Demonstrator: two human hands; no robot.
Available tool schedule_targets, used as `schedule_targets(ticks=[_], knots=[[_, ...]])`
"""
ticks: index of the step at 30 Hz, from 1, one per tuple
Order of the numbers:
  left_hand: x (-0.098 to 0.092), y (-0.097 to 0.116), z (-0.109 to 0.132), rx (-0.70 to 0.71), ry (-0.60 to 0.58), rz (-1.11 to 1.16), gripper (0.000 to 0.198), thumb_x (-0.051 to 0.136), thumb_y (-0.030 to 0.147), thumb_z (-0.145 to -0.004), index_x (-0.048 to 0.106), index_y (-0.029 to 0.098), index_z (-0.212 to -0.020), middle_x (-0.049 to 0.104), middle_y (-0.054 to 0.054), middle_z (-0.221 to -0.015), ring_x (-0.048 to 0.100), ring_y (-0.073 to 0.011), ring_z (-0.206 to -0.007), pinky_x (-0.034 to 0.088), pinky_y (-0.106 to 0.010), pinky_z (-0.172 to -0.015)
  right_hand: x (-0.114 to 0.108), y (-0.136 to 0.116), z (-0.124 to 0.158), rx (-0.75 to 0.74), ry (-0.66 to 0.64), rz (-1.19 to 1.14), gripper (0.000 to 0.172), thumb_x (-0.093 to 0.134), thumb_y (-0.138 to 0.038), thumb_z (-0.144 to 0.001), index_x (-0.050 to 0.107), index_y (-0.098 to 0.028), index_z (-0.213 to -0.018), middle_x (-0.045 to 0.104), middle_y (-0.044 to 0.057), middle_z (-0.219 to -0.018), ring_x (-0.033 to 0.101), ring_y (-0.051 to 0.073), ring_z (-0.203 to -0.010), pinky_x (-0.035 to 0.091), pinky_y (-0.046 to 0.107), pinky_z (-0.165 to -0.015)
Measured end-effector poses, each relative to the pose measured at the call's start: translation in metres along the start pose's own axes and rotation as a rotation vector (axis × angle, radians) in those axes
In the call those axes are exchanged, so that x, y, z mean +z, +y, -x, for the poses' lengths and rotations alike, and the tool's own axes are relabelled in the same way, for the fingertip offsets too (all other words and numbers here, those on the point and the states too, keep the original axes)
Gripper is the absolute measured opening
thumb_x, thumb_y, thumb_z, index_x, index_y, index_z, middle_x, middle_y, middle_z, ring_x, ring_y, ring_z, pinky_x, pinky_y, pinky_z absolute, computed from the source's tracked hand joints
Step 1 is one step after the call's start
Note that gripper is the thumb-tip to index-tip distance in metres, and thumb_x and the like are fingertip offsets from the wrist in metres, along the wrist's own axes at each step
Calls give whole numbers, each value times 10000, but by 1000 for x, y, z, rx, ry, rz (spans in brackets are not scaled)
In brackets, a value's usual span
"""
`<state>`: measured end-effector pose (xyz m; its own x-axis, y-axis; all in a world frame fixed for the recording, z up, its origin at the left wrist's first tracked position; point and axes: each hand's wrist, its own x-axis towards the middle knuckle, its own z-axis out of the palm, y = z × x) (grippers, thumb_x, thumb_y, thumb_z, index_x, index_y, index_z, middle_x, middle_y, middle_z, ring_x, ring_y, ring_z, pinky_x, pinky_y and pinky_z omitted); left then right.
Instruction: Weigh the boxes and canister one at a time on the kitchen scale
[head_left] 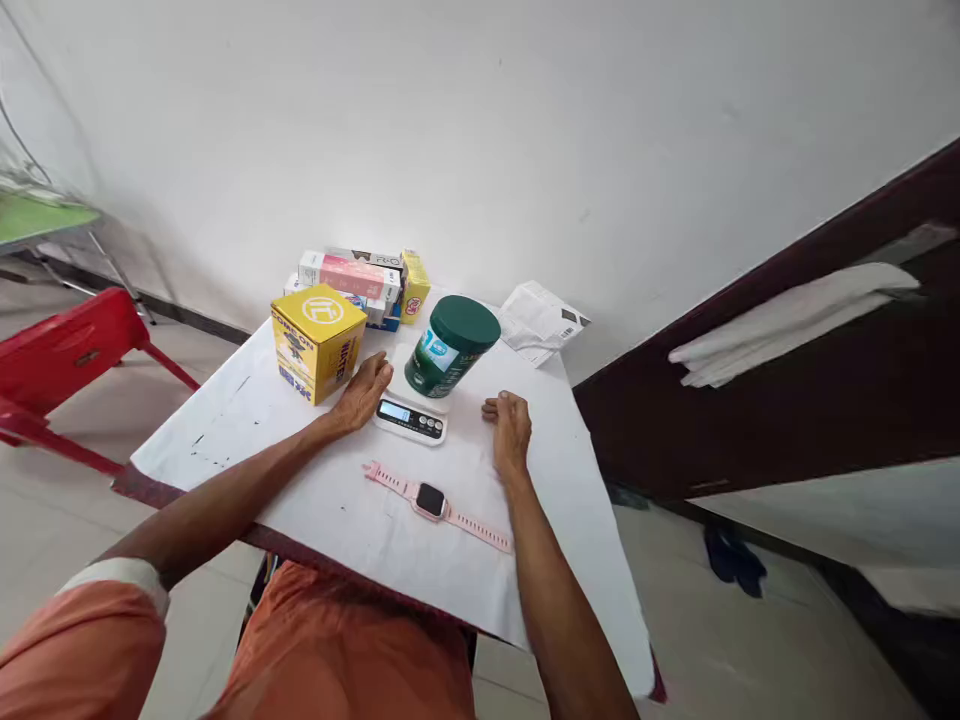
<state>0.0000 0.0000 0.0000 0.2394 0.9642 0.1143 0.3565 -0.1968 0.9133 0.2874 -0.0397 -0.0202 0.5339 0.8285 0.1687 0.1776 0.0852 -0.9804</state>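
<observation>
A dark green canister [448,345] with a lid stands on a white digital kitchen scale [410,420], whose small display is lit. My left hand [363,394] rests at the scale's left side, between it and a yellow box [319,340], fingers stretched out and holding nothing. To the right of the scale, my right hand [510,428] lies on the table with its fingers loosely bent and apart, also holding nothing. In front of the scale a pink smartwatch [430,501] lies flat with its strap unfastened and its screen dark.
Several small cartons [352,275] are stacked behind the yellow box against the wall. A white printed package [541,318] lies at the table's back right corner. White cloth covers the table [577,520]. A red chair [82,365] stands on the left.
</observation>
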Motion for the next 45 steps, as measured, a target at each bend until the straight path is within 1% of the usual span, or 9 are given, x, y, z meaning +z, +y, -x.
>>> schedule_targets(ticks=[4,10,17,26,31,36,40,42,45], knots=[[-1,-2,1,28,1,3,751,266,668,-1076,388,155,-1609,496,-200,-1633,463,-300,-1552,288,-488,-1343,-2,-1,-1,25,3,11,490,699,-683,-827,634,-225,-991,749,33,-857,719,210,-784,586,373,-762],[-3,4,2,-9,-9,-33,761,247,634,-1090,352,105,-1628,483,-220,-1636,448,-293,-1558,293,-448,-1335,-3,-6,3,3,-10,63,449,678,-657,-851,644,-221,-952,749,46,-858,709,204,-759,580,377,-770],[-2,5,3,0,1,-16,755,254,672,-1081,392,145,-1604,498,-205,-1627,470,-297,-1541,319,-469,-1320,-5,-5,3,-6,-29,80,438,664,-647,-873,654,-217,-957,745,44,-856,698,199,-753,574,375,-773],[-5,5,2,-4,-16,-34,711,265,636,-1088,393,164,-1604,520,-184,-1620,472,-294,-1545,320,-472,-1323,-4,-8,5,-5,-43,101,417,668,-625,-865,662,-222,-968,738,51,-867,697,207,-778,583,382,-778],[-6,5,2,-12,-25,-34,718,265,634,-1086,399,166,-1613,515,-186,-1633,455,-308,-1563,312,-498,-1330,-5,-9,6,-21,-56,128,424,664,-651,-866,659,-237,-959,741,54,-876,696,215,-796,589,394,-788],[-7,6,2,6,-10,-44,693,288,619,-1091,455,166,-1587,556,-179,-1608,466,-305,-1563,338,-496,-1326,-5,-10,6,-21,-65,140,433,660,-666,-872,654,-240,-953,738,49,-880,691,208,-784,585,394,-793],[-7,8,1,-5,-7,-60,703,286,595,-1094,470,120,-1578,561,-206,-1602,495,-314,-1545,352,-495,-1322,-3,-11,6,2,-54,93,540,629,-756,-855,652,-228,-967,724,59,-914,688,214,-819,585,385,-771],[-7,9,0,-11,-13,-68,714,283,581,-1093,464,97,-1585,564,-221,-1596,494,-324,-1546,347,-507,-1324,-2,-14,5,-1,-59,48,625,613,-817,-833,643,-231,-1046,723,78,-1023,702,240,-928,596,392,-785],[-5,9,-2,-11,-30,-68,739,277,584,-1087,437,91,-1613,533,-224,-1627,477,-328,-1561,340,-505,-1329,0,-27,2,-51,-100,13,790,680,-862,-750,589,-243,-1232,684,134,-1277,680,296,-1167,604,447,-907]])
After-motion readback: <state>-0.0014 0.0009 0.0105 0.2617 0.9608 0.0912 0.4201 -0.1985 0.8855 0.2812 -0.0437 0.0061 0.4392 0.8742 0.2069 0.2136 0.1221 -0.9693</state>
